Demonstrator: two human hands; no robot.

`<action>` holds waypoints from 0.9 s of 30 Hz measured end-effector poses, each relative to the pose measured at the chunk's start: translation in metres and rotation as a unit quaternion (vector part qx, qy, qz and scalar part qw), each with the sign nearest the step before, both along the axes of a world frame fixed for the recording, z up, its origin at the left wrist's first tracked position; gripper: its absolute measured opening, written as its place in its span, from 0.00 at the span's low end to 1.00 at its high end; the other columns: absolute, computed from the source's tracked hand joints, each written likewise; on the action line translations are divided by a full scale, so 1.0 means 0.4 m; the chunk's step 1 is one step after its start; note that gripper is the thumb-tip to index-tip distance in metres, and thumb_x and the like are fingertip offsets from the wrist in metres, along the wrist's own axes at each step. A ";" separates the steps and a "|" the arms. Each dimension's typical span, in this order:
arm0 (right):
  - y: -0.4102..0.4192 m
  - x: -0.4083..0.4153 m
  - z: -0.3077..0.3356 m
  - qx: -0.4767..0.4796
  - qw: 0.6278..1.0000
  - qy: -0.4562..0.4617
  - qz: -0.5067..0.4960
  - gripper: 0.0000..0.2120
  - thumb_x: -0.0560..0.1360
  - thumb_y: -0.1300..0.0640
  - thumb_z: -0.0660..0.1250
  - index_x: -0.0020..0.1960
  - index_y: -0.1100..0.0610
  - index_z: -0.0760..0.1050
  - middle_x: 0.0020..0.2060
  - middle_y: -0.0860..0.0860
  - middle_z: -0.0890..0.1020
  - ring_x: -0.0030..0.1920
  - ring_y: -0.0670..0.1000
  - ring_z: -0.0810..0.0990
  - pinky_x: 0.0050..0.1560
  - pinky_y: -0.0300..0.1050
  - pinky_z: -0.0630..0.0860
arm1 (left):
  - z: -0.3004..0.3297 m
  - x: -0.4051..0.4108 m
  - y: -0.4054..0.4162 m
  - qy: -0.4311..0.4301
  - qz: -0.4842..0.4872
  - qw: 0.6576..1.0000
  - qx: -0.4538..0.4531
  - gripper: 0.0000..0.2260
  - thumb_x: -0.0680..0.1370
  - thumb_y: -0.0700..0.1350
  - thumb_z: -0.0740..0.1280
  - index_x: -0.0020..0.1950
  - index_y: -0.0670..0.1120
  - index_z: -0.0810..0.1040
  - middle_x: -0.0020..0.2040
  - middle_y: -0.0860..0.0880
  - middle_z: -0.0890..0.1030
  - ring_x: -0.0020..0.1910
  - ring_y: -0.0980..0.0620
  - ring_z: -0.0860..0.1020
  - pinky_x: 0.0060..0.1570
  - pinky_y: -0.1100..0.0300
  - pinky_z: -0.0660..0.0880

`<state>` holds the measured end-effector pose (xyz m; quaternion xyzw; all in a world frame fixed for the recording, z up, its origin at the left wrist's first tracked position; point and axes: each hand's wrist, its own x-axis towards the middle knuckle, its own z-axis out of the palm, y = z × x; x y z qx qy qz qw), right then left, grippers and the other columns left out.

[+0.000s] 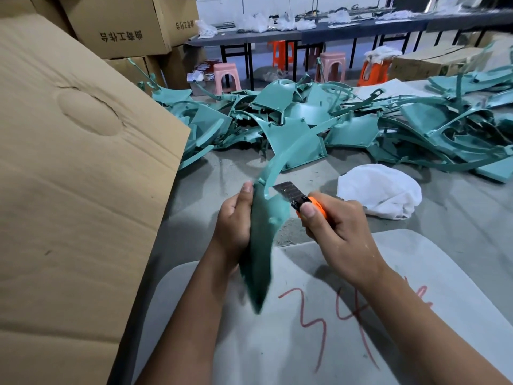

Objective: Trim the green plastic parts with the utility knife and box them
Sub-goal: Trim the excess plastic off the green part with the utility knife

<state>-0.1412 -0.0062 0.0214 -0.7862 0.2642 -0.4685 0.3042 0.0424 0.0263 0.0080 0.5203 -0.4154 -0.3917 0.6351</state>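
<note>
Left hand fingers curled round green part; right hand grips utility knife, blade touching part's upper edge.

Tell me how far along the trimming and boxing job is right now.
Done: nothing visibly boxed; the cardboard box hides its inside. In hand: left hand grips one green part, right hand holds the utility knife blade at its edge. Left: a big pile of green parts on the floor.

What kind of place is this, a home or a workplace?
Most likely a small factory or packing workshop. A big pile of green plastic parts covers the floor, stacked cardboard boxes stand at the left, and long work tables with plastic stools line the back.
</note>
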 end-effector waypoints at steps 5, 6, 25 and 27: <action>0.010 0.007 -0.001 -0.023 0.999 0.022 -0.006 0.27 0.84 0.40 0.58 0.35 0.58 0.65 0.26 0.54 0.67 0.27 0.54 0.65 0.29 0.54 0.63 | 0.005 0.011 -0.007 0.026 0.025 0.999 0.018 0.26 0.86 0.58 0.54 0.40 0.47 0.84 0.30 0.52 0.81 0.27 0.58 0.79 0.28 0.68 0.73; 0.011 0.010 -0.001 -0.020 0.999 0.026 -0.007 0.27 0.83 0.40 0.59 0.35 0.59 0.66 0.26 0.54 0.67 0.27 0.54 0.65 0.29 0.54 0.63 | 0.008 0.011 -0.006 0.035 0.001 0.999 0.021 0.28 0.86 0.57 0.53 0.35 0.49 0.83 0.26 0.53 0.77 0.23 0.60 0.74 0.23 0.69 0.70; 0.014 0.022 0.001 -0.028 0.998 0.019 -0.048 0.22 0.83 0.40 0.59 0.35 0.51 0.65 0.25 0.49 0.67 0.27 0.49 0.65 0.29 0.49 0.63 | 0.022 0.018 -0.003 0.116 -0.122 0.985 0.035 0.20 0.84 0.53 0.58 0.36 0.43 0.66 0.19 0.52 0.66 0.15 0.58 0.64 0.16 0.70 0.62; 0.005 0.018 -0.002 -0.034 0.994 0.032 -0.095 0.21 0.83 0.39 0.59 0.35 0.46 0.61 0.25 0.46 0.66 0.27 0.48 0.65 0.29 0.48 0.62 | 0.012 0.023 -0.003 0.060 -0.099 0.993 0.025 0.24 0.86 0.52 0.55 0.32 0.48 0.75 0.20 0.54 0.68 0.17 0.59 0.66 0.18 0.70 0.63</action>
